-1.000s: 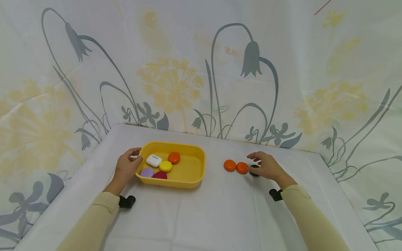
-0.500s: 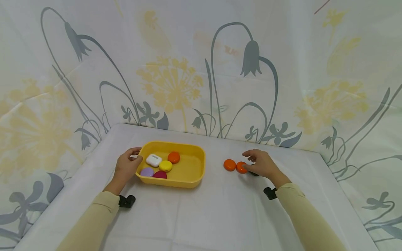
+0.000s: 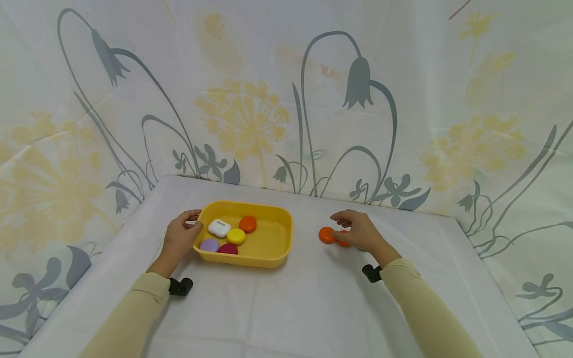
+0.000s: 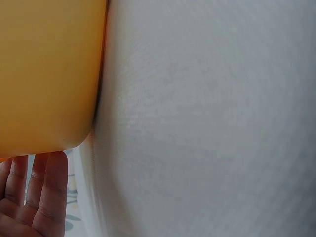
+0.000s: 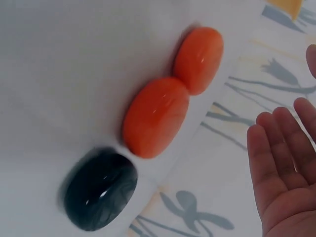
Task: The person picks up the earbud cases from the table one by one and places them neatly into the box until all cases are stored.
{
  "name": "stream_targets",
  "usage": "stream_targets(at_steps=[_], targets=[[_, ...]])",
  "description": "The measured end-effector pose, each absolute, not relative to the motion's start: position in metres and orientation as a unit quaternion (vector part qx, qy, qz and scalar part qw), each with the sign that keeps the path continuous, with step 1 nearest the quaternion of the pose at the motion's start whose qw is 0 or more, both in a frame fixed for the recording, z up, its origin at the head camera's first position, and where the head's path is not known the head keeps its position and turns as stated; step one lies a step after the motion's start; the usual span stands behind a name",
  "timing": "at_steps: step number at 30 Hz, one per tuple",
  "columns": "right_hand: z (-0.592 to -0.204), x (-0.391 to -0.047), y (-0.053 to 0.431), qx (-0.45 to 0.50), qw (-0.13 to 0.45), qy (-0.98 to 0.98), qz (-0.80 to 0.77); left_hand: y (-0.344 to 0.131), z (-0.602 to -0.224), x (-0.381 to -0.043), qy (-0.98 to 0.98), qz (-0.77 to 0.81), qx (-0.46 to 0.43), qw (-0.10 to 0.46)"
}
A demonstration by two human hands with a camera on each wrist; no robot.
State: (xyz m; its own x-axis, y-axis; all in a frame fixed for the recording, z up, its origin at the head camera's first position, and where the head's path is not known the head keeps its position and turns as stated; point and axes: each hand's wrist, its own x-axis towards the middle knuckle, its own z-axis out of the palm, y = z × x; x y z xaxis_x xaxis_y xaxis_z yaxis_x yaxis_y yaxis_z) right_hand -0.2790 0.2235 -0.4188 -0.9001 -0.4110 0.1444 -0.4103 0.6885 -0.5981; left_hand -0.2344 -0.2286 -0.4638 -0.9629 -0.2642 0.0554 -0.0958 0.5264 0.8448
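My left hand [image 3: 178, 242] is at the left end of a yellow plastic tub [image 3: 270, 239], its fingertips right at the wall. In the left wrist view, straight fingers [image 4: 51, 192] meet the tub's side. My right hand [image 3: 363, 232] hovers with loose fingers over a row of glossy rounded pieces. Two are orange: one orange piece [image 5: 200, 59] lies against a second orange piece [image 5: 155, 118]. A black piece [image 5: 101, 190] ends the row, mostly hidden by the hand in the head view. Nothing shows between the right fingers.
Inside the tub lie a white earbud-case-like piece [image 3: 219, 228], an orange piece [image 3: 248, 224], a yellow piece [image 3: 236, 236], a lilac piece [image 3: 209, 245] and a dark red piece [image 3: 228, 249]. Behind the white-covered table [image 3: 286, 318] hangs a flower-patterned cloth [image 3: 277, 99].
My right hand has moved left, from over the black piece to over the orange pieces. The row, the tub and my left hand have stayed in place.
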Motion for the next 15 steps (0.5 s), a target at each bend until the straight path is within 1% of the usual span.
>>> stream_targets(at_steps=[9,15], targets=[[-0.415,-0.281,0.199,-0.254,-0.009,0.908,-0.334,-0.228,-0.464,-0.235,-0.871,-0.473,0.106,0.087],[-0.416,-0.283,0.181,-0.256,0.004,0.903,-0.345,-0.228,-0.466,-0.235,-0.872,-0.469,0.105,0.090]])
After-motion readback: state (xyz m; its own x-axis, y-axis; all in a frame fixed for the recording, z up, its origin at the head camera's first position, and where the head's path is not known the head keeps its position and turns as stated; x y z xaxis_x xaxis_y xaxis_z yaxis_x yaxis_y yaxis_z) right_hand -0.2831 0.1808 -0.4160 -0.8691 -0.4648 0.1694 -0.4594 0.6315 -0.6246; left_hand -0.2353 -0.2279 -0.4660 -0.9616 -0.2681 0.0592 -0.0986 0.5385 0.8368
